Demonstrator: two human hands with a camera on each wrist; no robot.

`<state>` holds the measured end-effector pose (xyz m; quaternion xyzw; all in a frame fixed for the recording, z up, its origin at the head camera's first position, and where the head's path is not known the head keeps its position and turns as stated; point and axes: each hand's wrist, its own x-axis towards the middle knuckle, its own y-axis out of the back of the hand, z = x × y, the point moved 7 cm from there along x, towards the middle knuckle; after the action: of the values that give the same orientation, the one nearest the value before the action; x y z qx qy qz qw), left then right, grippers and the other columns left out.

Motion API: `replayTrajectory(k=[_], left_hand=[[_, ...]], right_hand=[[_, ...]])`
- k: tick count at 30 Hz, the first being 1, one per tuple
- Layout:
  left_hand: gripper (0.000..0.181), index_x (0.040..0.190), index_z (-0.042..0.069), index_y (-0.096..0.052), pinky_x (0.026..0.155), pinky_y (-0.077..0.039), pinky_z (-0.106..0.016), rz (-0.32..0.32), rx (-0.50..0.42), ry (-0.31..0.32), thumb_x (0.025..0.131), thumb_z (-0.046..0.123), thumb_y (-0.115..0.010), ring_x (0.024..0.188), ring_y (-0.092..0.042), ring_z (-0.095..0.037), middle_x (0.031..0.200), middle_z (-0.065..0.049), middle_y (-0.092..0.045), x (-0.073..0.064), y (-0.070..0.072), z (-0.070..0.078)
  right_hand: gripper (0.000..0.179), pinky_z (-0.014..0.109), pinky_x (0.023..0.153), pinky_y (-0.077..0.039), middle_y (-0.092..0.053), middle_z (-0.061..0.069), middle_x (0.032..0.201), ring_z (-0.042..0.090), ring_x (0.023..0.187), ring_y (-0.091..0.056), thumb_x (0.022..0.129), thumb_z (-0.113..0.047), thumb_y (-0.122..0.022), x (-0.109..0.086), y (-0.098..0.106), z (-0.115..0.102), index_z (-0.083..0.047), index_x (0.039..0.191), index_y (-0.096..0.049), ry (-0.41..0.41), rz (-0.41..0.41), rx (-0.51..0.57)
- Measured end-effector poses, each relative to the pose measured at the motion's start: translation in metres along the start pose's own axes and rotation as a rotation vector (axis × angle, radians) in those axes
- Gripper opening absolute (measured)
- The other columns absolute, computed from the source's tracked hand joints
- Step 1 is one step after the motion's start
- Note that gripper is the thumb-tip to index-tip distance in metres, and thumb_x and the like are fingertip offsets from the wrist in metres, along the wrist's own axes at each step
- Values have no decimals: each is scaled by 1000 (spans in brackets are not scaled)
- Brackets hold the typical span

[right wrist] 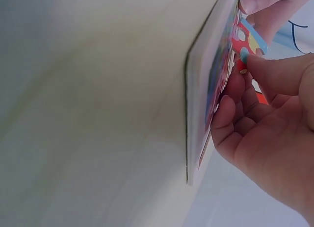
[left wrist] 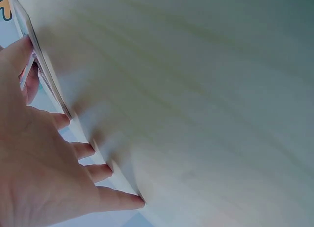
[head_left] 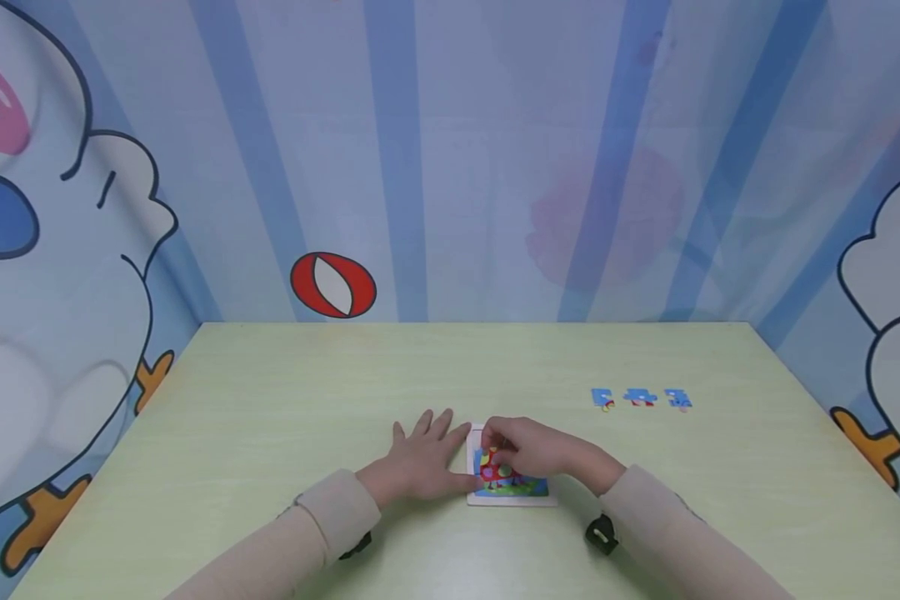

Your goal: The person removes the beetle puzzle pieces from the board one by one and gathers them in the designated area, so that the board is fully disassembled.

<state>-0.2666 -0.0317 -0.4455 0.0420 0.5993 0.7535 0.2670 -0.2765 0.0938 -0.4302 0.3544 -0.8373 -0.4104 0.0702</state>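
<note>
A small jigsaw puzzle board (head_left: 512, 502) with a white border lies on the table, its lower part filled with a red, spotted picture over green and blue. My right hand (head_left: 528, 446) is over the board and pinches a red, spotted puzzle piece (right wrist: 244, 42) with a blue edge between thumb and finger. In the right wrist view the piece is tilted up from the board's surface. My left hand (head_left: 423, 462) is spread at the board's left side, thumb on its edge and fingertips touching the table. The right hand hides the board's upper right part.
Three loose puzzle pieces, a left one (head_left: 603, 398), a middle one (head_left: 640, 397) and a right one (head_left: 678, 398), lie in a row to the right, beyond the board. A pale table (head_left: 232, 417) runs back to a blue striped curtain (head_left: 472, 167) with cartoon figures.
</note>
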Motion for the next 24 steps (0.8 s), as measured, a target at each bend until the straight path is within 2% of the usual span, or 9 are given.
replayTrajectory(k=[8, 12, 16, 24], left_hand=[[84, 153, 21, -28, 106, -10, -72, -1, -7, 1, 87, 67, -51, 147, -9, -39, 161, -11, -16, 1, -1, -1], [84, 153, 21, -28, 107, -9, -72, -6, -10, 5, 87, 67, -51, 147, -9, -39, 161, -11, -16, 1, -1, -1], [85, 153, 21, -28, 107, -9, -72, -3, -19, 9, 86, 67, -52, 147, -8, -39, 161, -11, -15, 0, 0, 0], [85, 153, 20, -29, 107, -8, -72, 9, -32, 2, 86, 66, -53, 147, -9, -39, 161, -11, -16, 0, 0, 0]], right_hand=[[12, 31, 77, -44, -55, -1, 85, 15, 82, -51, 96, 1, -51, -3, 3, 2, -10, 97, -54, 2, 5, 45], [14, 34, 81, -45, -57, 0, 91, 17, 87, -51, 96, 2, -50, -8, 10, 4, -11, 100, -55, 3, 25, 92], [12, 33, 81, -46, -58, 1, 96, 18, 89, -51, 97, -1, -51, -18, 21, 6, -8, 103, -57, 14, 56, 99], [10, 27, 74, -47, -58, 2, 94, 16, 84, -51, 98, -4, -51, -46, 46, 21, -6, 105, -59, 29, 130, 85]])
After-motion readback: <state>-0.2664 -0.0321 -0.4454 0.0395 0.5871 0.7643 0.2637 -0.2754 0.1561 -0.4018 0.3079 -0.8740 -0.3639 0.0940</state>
